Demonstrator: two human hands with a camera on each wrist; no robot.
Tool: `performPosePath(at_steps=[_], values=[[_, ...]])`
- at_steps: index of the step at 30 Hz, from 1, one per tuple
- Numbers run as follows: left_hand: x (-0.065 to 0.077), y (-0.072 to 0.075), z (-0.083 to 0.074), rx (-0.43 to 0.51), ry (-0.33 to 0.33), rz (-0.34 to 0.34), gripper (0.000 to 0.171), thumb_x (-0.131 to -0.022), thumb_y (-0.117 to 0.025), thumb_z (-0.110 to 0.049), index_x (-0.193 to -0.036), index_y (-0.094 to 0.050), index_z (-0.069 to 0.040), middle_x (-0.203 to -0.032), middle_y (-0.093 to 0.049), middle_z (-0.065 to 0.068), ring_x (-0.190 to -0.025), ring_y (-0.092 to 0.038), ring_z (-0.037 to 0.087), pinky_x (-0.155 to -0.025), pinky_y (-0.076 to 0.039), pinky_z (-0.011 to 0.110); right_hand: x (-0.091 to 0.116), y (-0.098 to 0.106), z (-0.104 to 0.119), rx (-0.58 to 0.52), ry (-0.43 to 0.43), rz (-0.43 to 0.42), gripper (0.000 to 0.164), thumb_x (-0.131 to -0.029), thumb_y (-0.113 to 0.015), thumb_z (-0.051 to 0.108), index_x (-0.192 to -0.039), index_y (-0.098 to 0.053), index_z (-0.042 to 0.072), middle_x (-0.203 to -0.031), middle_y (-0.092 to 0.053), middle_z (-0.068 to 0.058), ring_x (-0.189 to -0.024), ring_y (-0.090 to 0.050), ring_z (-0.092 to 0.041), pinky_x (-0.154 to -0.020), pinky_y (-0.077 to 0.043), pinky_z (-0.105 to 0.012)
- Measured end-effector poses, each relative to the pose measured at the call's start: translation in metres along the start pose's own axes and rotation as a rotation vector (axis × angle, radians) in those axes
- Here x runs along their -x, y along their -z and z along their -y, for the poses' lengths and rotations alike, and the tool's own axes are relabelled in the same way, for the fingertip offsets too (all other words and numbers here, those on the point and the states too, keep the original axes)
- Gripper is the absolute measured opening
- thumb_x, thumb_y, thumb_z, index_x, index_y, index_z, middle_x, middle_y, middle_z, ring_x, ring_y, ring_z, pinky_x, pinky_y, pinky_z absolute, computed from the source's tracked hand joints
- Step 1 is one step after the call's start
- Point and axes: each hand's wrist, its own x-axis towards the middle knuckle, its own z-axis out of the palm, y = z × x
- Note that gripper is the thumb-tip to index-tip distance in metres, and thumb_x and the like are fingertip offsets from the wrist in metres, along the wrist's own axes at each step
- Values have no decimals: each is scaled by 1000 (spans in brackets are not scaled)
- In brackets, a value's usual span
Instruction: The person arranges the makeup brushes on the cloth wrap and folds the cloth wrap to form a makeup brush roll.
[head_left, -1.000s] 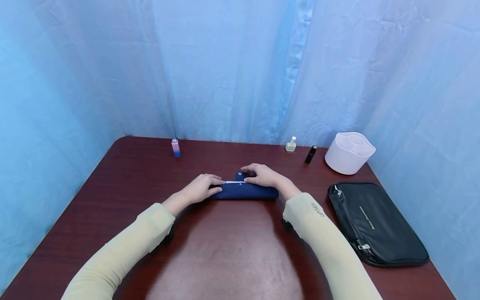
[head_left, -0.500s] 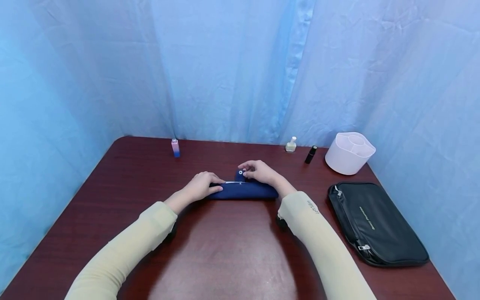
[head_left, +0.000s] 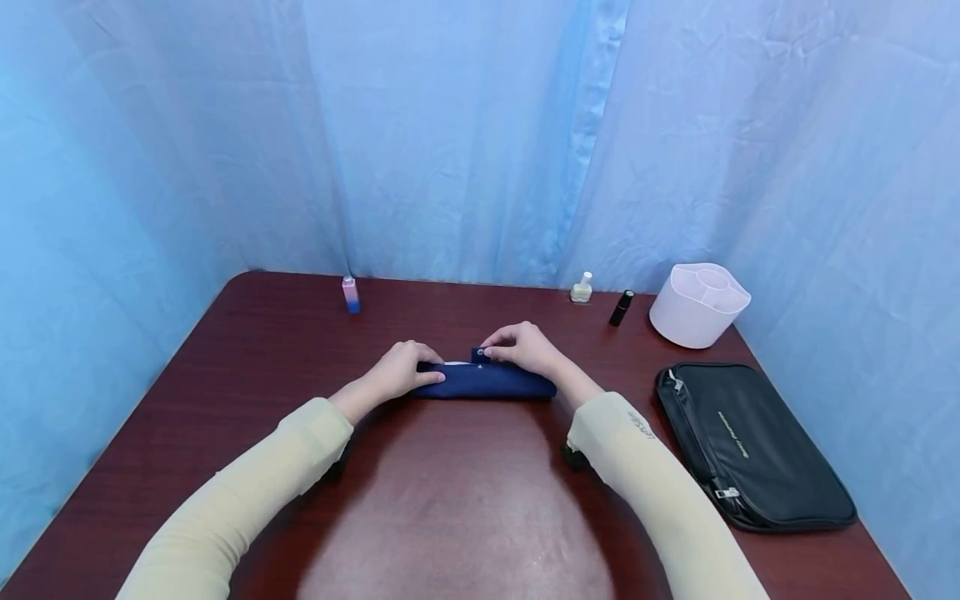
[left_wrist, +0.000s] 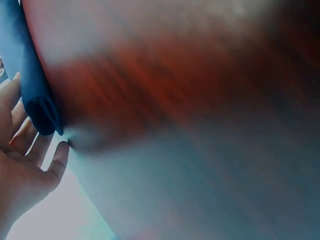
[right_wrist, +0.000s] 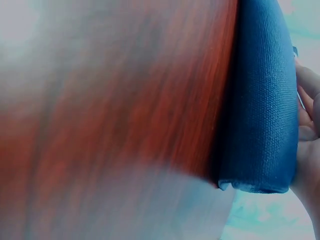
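A navy fabric roll-up pouch [head_left: 491, 382] lies crosswise on the table in the head view, with a strip of white along its upper edge. My left hand [head_left: 397, 372] grips its left end, thumb in front and fingers over the top. At the far edge, my right hand [head_left: 525, 347] pinches a small navy tab [head_left: 478, 355] bearing a metal snap. The left wrist view has the pouch's rolled end [left_wrist: 42, 107] beside my left hand [left_wrist: 25, 160]. Woven cloth on the pouch [right_wrist: 262, 100] shows in the right wrist view, my right hand [right_wrist: 307, 135] behind it.
Toward the back stand a pink-blue bottle [head_left: 351, 295], a nail polish bottle [head_left: 581, 288] and a black tube [head_left: 621, 308]. A white divided holder [head_left: 693, 312] and a black zipped case [head_left: 757, 450] are on the right. Blue curtains [head_left: 450, 150] surround the table [head_left: 450, 500].
My right fingers have closed on the snap tab, which now tilts nearer the pouch. The left hand has stayed on the pouch's left end with only a slight shift.
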Motion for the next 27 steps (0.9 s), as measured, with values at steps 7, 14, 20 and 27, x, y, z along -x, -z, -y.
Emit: performPosePath(at_steps=[7, 14, 20, 27], values=[[-1, 1, 1, -16, -30, -6, 29, -87, -68, -28, -107, -72, -7, -107, -69, 8, -104, -60, 25, -95, -45, 43, 10, -1, 5, 54, 111, 3, 13, -88, -68, 28, -98, -75, 23, -94, -71, 7, -86, -63, -7, -77, -51, -28], [-2, 0, 1, -20, -49, -12, 26, -88, -68, -28, -104, -73, -8, -104, -69, 8, -102, -61, 25, -94, -44, 42, 20, -2, 6, 111, 223, 40, 19, -89, -67, 22, -106, -73, 20, -102, -69, 5, -92, -64, -8, -82, -53, -29], [-2, 1, 2, -15, -42, -9, 26, -88, -68, -28, -105, -73, -8, -104, -69, 7, -102, -61, 24, -94, -44, 42, 25, -1, 4, 187, 333, 109, 35, -86, -70, 26, -119, -64, 17, -116, -63, 2, -106, -59, -12, -93, -48, -35], [-1, 2, 1, -13, -51, 0, 28, -88, -67, -28, -107, -72, -8, -106, -69, 7, -103, -61, 24, -94, -45, 42, 27, -2, 0, 259, 394, 140, 44, -83, -73, 29, -121, -57, 16, -120, -59, 1, -109, -57, -11, -96, -46, -34]])
